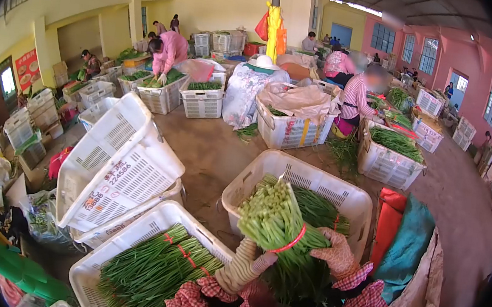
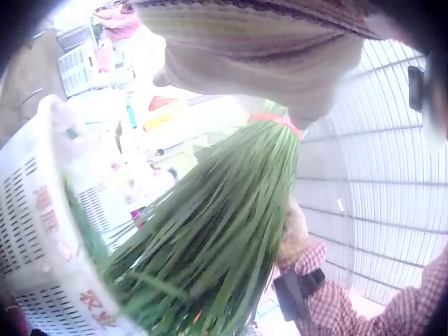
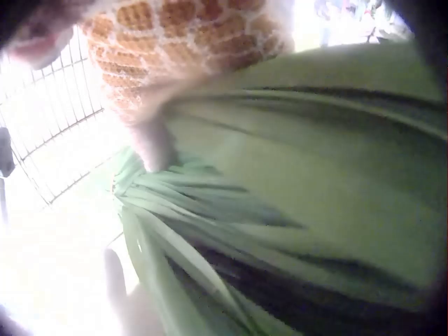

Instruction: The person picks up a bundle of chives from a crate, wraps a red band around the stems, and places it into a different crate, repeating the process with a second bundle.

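A thick bundle of garlic chives (image 1: 286, 224) with a red band (image 1: 288, 239) is held up in front of me, pale stem ends to the upper left, leaves hanging down. My left hand (image 1: 244, 266), in a striped glove, grips it from below near the band; the left wrist view shows leaves (image 2: 217, 217) fanning out beneath that hand. My right hand (image 1: 336, 254), in an orange-and-white patterned glove, holds the leafy side just past the band. The right wrist view has its thumb (image 3: 152, 143) against the leaves.
A white crate (image 1: 360, 210) with more chives stands just behind the bundle. Another crate (image 1: 84, 273) at front left holds red-banded bundles. Empty-looking crates (image 1: 121, 167) lean stacked at left. Red and teal sacks (image 1: 407, 245) lie right. People (image 1: 356, 99) work among crates farther back.
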Available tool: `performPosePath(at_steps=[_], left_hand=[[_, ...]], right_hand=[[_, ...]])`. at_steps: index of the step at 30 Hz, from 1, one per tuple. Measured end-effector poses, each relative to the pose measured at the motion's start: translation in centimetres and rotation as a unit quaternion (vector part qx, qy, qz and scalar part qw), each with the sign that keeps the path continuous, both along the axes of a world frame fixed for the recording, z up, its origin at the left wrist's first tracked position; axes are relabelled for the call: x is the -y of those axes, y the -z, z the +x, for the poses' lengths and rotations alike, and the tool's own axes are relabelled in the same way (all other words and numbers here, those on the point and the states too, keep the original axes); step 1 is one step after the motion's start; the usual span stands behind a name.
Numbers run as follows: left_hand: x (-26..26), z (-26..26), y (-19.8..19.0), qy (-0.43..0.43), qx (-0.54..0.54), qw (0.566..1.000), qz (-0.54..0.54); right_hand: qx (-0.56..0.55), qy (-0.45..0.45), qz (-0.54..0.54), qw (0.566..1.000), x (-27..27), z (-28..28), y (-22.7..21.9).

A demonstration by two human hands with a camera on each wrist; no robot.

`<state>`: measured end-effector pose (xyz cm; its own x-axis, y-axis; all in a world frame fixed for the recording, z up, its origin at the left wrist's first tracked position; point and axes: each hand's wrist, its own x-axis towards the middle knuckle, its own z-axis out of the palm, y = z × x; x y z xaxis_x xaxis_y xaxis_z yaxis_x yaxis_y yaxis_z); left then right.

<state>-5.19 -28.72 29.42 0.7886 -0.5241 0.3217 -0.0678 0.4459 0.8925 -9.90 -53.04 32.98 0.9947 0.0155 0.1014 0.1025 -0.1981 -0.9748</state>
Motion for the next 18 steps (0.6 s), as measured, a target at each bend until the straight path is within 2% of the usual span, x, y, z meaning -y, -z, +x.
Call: performPosePath(at_steps=[1,3,4,5,7,8,9,11,13,15,16,17,18], left_hand=[[-0.4,-0.7,0.3,0.0,0.001,1.0,0.002],[-1.1,-2.6,0.5,-0.003,0.044,0.999,0.02],[-1.2,-3.7,0.0,0.02,-0.034,0.999,-0.007],[-1.0,-4.3,-0.4,0.022,-0.034,0.999,-0.008],[-0.5,-5.1,-1.0,0.035,-0.083,0.994,-0.066],[-0.3,-5.7,-0.9,0.042,-0.11,0.989,-0.092],[-0.1,-6.2,-0.1,0.048,-0.114,0.988,-0.088],[0.2,-6.9,1.3,0.018,-0.101,0.992,-0.072],[0.4,-7.7,1.7,0.041,-0.112,0.99,-0.078],[0.8,-8.3,2.5,0.025,-0.062,0.997,-0.042],[1.2,-8.7,2.6,0.035,-0.065,0.997,-0.038],[1.6,-9.1,2.4,0.031,-0.062,0.997,-0.04],[1.9,-9.5,2.2,0.027,-0.059,0.997,-0.043]], right_hand=[[0.001,0.0,0.002,1.0,-0.7,-1.2,0.2],[-0.028,-0.028,0.124,0.991,-1.9,-3.2,0.9],[-0.033,-0.028,0.117,0.992,-2.1,-4.0,1.7],[-0.033,-0.026,0.116,0.992,-2.4,-4.9,1.5],[0.027,-0.025,-0.076,0.996,-3.3,-6.2,0.4],[-0.049,-0.044,-0.174,0.983,-2.9,-6.6,0.4],[-0.053,-0.038,-0.17,0.983,-2.5,-7.5,0.2],[0.061,-0.056,-0.185,0.979,-2.2,-9.0,-0.8],[0.042,-0.043,-0.137,0.989,-0.2,-9.8,1.3],[0.12,0.017,-0.014,0.993,-0.4,-10.6,-0.3],[0.149,0.014,0.032,0.988,-0.9,-10.8,-0.6],[0.147,0.023,0.034,0.988,-1.3,-10.9,-0.8],[0.173,0.032,-0.009,0.984,-1.7,-10.9,-1.0]])
